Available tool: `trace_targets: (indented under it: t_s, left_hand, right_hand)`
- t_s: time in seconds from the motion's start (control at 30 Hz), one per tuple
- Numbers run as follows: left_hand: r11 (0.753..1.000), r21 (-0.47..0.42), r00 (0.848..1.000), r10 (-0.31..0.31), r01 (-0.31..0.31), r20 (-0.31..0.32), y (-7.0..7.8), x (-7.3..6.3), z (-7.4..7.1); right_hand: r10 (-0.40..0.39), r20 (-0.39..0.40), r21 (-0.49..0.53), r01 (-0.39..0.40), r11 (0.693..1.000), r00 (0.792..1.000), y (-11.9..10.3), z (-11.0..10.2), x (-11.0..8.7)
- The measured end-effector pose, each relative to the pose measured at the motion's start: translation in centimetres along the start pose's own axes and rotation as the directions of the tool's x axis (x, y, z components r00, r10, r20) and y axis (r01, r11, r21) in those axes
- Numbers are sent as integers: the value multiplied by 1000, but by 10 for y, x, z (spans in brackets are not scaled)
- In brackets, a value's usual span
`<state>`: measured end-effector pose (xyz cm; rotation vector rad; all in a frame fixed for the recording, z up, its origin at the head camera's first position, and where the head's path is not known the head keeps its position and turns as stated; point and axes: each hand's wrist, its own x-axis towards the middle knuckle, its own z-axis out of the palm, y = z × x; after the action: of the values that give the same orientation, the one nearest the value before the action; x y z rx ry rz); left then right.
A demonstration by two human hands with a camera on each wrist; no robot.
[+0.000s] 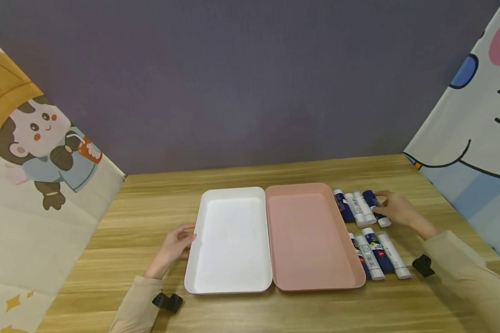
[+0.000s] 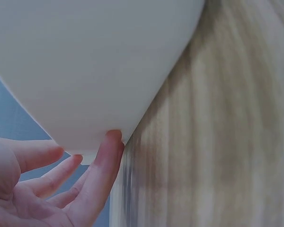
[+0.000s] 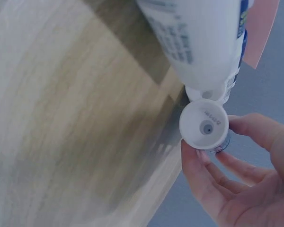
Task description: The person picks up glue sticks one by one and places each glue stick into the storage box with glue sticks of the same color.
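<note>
A white tray (image 1: 233,286) lies at the middle of the wooden table, right against a pink tray (image 1: 316,282). At the white tray's left side, my left hand (image 1: 175,244) touches the rim and outer wall with loosely bent fingers (image 2: 102,161). Beyond the pink tray's right side, my right hand (image 1: 393,208) pinches a dark blue glue stick (image 1: 371,199) with a white end between thumb and fingers. In the right wrist view the hollow round end of that glue stick (image 3: 199,130) faces the camera. Three more glue sticks lie in the same row, including a white one (image 1: 364,210).
A nearer row of blue and white glue sticks (image 1: 393,254) lies on the table (image 1: 300,314); its leftmost ones are partly hidden by the pink tray's edge. A grey partition (image 1: 250,92) stands behind, with printed cloths (image 1: 29,222) at both sides.
</note>
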<state>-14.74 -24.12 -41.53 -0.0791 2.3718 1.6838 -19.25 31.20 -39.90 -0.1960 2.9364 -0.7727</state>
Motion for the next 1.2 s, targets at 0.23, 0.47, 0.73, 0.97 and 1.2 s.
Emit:
trace_targets:
  t_s: [0.23, 0.47, 0.73, 0.97, 1.2]
  left_hand:
    - [1000, 0, 1000, 3, -3, 2, 1, 0, 0]
    - [1000, -4, 1000, 1, -1, -3, 1, 0, 0]
    - [1000, -5, 1000, -2, 2, -7, 1, 1, 0]
    - [1000, 2, 1000, 2, -2, -13, 1, -1, 0]
    - [1000, 5, 1000, 3, -3, -10, 1, -2, 0]
  right_hand:
    - [-3, 4, 25, 3, 1000, 1000, -7, -4, 2]
    - [-22, 17, 39, 21, 999, 1000, -20, -9, 7]
    - [-95, 2, -3, 95, 995, 995, -41, -11, 13]
    - [-122, 15, -5, 122, 993, 992, -65, -10, 21]
    - [-166, 26, -7, 166, 986, 986, -90, -4, 31]
